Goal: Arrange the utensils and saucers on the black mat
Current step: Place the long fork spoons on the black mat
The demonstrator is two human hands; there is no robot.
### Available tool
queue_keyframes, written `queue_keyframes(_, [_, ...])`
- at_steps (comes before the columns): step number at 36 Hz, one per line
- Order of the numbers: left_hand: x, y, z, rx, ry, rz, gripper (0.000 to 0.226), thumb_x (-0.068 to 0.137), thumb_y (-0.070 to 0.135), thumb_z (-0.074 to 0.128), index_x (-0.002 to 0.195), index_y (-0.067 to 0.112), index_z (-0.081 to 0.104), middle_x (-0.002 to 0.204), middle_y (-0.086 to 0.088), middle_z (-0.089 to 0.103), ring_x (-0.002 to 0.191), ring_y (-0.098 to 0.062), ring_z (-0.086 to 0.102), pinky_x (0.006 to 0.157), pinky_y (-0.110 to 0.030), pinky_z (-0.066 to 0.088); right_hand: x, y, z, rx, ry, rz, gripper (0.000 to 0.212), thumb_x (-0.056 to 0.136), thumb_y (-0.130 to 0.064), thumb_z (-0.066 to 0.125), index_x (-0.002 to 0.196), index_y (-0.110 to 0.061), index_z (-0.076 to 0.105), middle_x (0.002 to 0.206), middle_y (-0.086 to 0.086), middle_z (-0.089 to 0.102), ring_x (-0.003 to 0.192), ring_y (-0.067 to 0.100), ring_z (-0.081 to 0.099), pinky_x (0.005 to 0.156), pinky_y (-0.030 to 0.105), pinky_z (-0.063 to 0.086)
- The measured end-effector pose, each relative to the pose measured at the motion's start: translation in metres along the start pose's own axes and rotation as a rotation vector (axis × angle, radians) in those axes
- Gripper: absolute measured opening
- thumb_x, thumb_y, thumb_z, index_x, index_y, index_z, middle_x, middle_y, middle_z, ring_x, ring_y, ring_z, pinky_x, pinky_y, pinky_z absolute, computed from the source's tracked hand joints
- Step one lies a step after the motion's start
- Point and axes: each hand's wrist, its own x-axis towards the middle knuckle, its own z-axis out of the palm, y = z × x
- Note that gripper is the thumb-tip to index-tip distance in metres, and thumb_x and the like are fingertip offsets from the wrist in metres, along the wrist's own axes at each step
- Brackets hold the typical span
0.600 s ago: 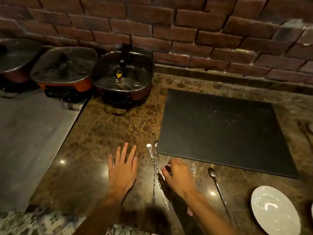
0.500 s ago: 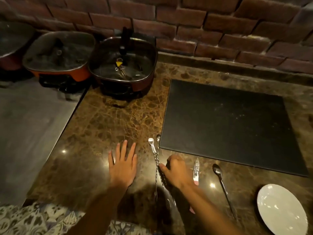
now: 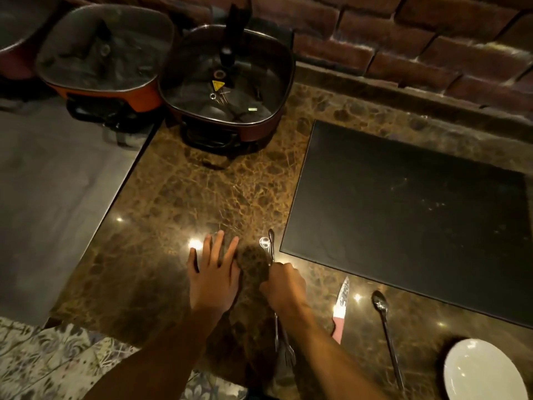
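A bare black mat [image 3: 403, 215] lies on the brown marble counter. Just left of its near corner, two long thin metal utensils [image 3: 268, 246] lie side by side, spoon bowls pointing away from me. My right hand [image 3: 284, 287] is closed over their middles. My left hand [image 3: 213, 272] rests flat on the counter beside them, fingers spread, holding nothing. A pink-handled knife [image 3: 340, 307] and a long spoon [image 3: 383, 321] lie in front of the mat. A white saucer [image 3: 484, 370] sits at the bottom right.
Two lidded electric pans, one dark red [image 3: 227, 90] and one orange [image 3: 101, 64], stand at the back left against the brick wall [image 3: 403, 39]. The counter's left edge drops to a grey floor [image 3: 52, 197].
The view has tilted and come closer. My right hand has closed tighter over the two thin utensils. The left hand has stayed flat on the counter.
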Motion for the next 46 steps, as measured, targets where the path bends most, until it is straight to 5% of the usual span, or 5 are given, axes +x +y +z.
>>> queue_keyframes(13, [-0.001, 0.003, -0.008, 0.023, 0.014, 0.003, 0.059, 0.103, 0.043, 0.025, 0.159, 0.030, 0.038, 0.169, -0.005, 0.031, 0.157, -0.030, 0.026, 0.119, -0.063, 0.028, 0.061, 0.036, -0.087, 0.219, 0.137, 0.029, 0.032, 0.079, -0.033, 0.067, 0.064, -0.009, 0.052, 0.065, 0.005, 0.057, 0.051, 0.011, 0.052, 0.041, 0.022, 0.036])
queue_keyframes(19, [0.000, 0.003, -0.007, 0.024, -0.010, -0.003, 0.062, 0.105, 0.046, 0.010, 0.158, 0.032, 0.038, 0.170, -0.003, 0.028, 0.158, -0.027, 0.024, 0.121, -0.061, 0.024, 0.125, 0.046, -0.133, 0.288, 0.169, 0.099, 0.033, 0.078, -0.028, 0.070, 0.086, 0.004, 0.066, 0.087, 0.022, 0.070, 0.078, 0.033, 0.071, 0.076, 0.044, 0.061])
queue_keyframes(27, [-0.001, 0.005, -0.010, 0.014, -0.002, -0.015, 0.060, 0.101, 0.041, 0.025, 0.157, 0.031, 0.040, 0.169, -0.004, 0.030, 0.157, -0.028, 0.026, 0.120, -0.062, 0.027, 0.140, 0.064, -0.138, 0.441, 0.263, 0.114, 0.030, 0.084, -0.020, 0.057, 0.061, -0.005, 0.068, 0.054, 0.010, 0.070, 0.062, 0.017, 0.072, 0.082, 0.036, 0.060])
queue_keyframes(41, [-0.002, 0.003, -0.006, -0.045, -0.009, -0.019, 0.059, 0.102, 0.042, 0.022, 0.158, 0.033, 0.037, 0.171, -0.003, 0.026, 0.159, -0.027, 0.020, 0.120, -0.063, 0.021, -0.051, 0.152, -0.040, 0.209, 0.144, 0.195, 0.037, 0.086, -0.056, 0.064, 0.070, -0.030, 0.042, 0.075, -0.007, 0.060, 0.068, 0.013, 0.063, 0.055, 0.026, 0.042])
queue_keyframes(46, [-0.001, -0.003, 0.003, -0.021, 0.001, -0.019, 0.057, 0.103, 0.042, 0.023, 0.159, 0.037, 0.031, 0.171, 0.000, 0.023, 0.160, -0.023, 0.014, 0.120, -0.060, 0.020, -0.072, 0.158, -0.007, 0.164, -0.053, 0.265, 0.038, 0.081, -0.056, 0.067, 0.093, -0.020, 0.062, 0.095, 0.000, 0.072, 0.090, 0.020, 0.069, 0.075, 0.032, 0.052])
